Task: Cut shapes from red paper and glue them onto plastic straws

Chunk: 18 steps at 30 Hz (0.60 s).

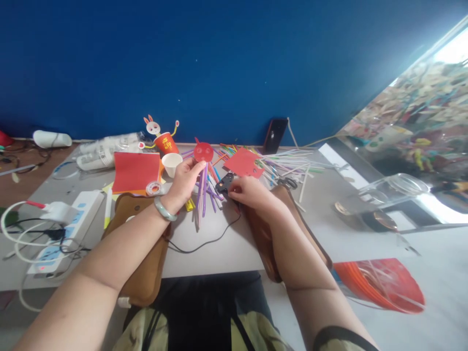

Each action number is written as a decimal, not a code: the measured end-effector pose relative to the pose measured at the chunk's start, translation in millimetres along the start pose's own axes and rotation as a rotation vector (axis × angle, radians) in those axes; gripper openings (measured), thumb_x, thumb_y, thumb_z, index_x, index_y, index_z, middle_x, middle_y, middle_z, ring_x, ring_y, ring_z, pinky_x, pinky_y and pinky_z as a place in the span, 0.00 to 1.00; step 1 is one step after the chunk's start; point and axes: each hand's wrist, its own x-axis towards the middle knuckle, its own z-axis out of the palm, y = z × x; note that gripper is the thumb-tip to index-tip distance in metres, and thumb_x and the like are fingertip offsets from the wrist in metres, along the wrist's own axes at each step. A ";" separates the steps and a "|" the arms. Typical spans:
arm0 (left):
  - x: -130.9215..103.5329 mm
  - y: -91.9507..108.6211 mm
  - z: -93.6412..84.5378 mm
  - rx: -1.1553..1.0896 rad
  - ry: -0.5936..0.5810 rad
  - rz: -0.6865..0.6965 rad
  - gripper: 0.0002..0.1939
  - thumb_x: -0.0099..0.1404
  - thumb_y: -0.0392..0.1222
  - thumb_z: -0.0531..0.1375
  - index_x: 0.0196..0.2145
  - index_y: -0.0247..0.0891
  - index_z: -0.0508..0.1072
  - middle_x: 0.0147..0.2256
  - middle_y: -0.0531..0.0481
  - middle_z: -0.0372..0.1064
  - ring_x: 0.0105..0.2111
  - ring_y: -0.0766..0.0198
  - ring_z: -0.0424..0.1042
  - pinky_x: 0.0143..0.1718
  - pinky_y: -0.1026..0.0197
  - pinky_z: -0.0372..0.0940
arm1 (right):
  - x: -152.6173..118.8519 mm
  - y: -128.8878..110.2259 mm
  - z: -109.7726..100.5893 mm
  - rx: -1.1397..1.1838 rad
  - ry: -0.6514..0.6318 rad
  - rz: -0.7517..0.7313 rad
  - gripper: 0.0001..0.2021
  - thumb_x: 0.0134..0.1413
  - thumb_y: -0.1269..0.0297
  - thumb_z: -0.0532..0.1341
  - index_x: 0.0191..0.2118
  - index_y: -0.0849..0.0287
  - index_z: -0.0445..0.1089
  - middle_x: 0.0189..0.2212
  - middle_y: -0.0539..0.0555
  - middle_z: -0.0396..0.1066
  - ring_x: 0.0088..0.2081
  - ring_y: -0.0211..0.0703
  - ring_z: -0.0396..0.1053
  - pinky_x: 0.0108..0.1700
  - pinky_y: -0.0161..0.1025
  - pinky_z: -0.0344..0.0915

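Note:
My left hand pinches a red paper cut-out by its lower edge. The cut-out is a round head shape with eye marks and one thin ear showing. Below it lie purple and pink pipe cleaners on the table. My right hand has its fingers pressed together beside a small black device; what they hold, if anything, is hidden. A thin black cord curves up toward that hand. A red paper sheet with cut holes lies just beyond it.
A paper-cup rabbit figure stands at the back, near a white paper cup. Red card, a tape roll, scissors and a power strip lie around. A phone leans on the blue wall. Brown pads lie under the forearms.

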 end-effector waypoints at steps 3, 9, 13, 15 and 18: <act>-1.1 -0.3 0.9 0.014 -0.008 -0.034 0.11 0.55 0.47 0.66 0.29 0.37 0.72 0.25 0.55 0.67 0.24 0.70 0.63 0.27 0.66 0.60 | -5.6 -4.8 -5.6 -0.276 -0.177 0.035 0.07 0.43 0.73 0.63 0.28 0.55 0.79 0.28 0.54 0.77 0.30 0.45 0.71 0.31 0.37 0.58; -1.7 -2.6 1.5 -0.007 -0.041 -0.043 0.11 0.55 0.46 0.65 0.29 0.36 0.72 0.25 0.55 0.66 0.24 0.70 0.63 0.27 0.66 0.59 | -14.1 -21.8 -5.9 -0.478 -0.339 0.016 0.10 0.47 0.71 0.61 0.34 0.57 0.79 0.34 0.58 0.79 0.36 0.49 0.74 0.34 0.38 0.59; -3.0 -0.7 2.2 0.029 -0.042 -0.051 0.09 0.56 0.45 0.64 0.29 0.36 0.73 0.23 0.56 0.65 0.22 0.71 0.61 0.25 0.67 0.57 | -11.1 -18.6 -4.7 -0.462 -0.275 0.036 0.11 0.49 0.70 0.60 0.36 0.55 0.79 0.36 0.56 0.79 0.37 0.49 0.74 0.34 0.37 0.59; -4.3 2.4 2.8 0.058 -0.034 -0.047 0.08 0.56 0.44 0.63 0.29 0.35 0.73 0.23 0.56 0.65 0.22 0.71 0.61 0.24 0.67 0.57 | -9.4 -13.6 -6.9 -0.465 -0.215 0.074 0.11 0.50 0.69 0.59 0.36 0.54 0.79 0.35 0.56 0.79 0.36 0.48 0.73 0.34 0.37 0.58; -6.5 7.5 4.0 0.072 -0.034 -0.032 0.07 0.57 0.42 0.63 0.29 0.35 0.73 0.24 0.55 0.67 0.23 0.71 0.62 0.25 0.67 0.59 | -9.5 -7.3 -13.4 -0.486 -0.109 0.144 0.12 0.51 0.69 0.58 0.36 0.55 0.79 0.35 0.57 0.78 0.35 0.46 0.72 0.32 0.37 0.56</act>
